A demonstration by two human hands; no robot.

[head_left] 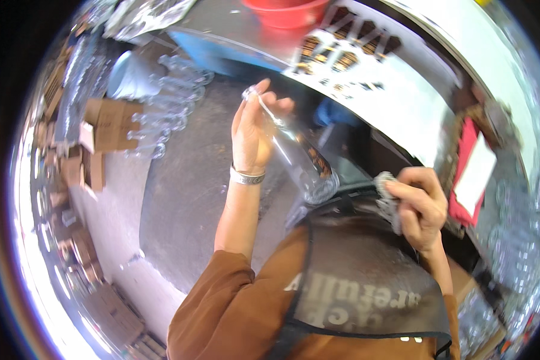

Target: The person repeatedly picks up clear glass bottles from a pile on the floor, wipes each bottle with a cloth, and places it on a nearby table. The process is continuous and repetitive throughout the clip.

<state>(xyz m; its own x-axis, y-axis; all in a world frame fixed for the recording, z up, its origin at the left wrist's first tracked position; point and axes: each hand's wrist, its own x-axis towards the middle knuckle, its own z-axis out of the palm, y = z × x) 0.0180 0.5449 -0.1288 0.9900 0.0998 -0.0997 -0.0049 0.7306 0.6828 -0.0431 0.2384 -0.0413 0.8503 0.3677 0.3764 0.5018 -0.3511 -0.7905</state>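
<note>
My left hand (255, 132) is closed round the neck of a clear glass bottle (297, 153), which slants down to the right with its base near my apron. A dark and gold label sits on the bottle's side. At the right, my right hand (423, 207) pinches a crumpled whitish cloth (388, 195), held apart from the bottle. The bottle and my fingers are slightly blurred.
Ahead on the right, a white table (402, 99) carries several dark and gold labels (345, 60). A red basin (285, 12) stands behind. Several clear bottles (168, 114) and a cardboard box (111, 123) are at the left. A red tray (468, 180) lies right.
</note>
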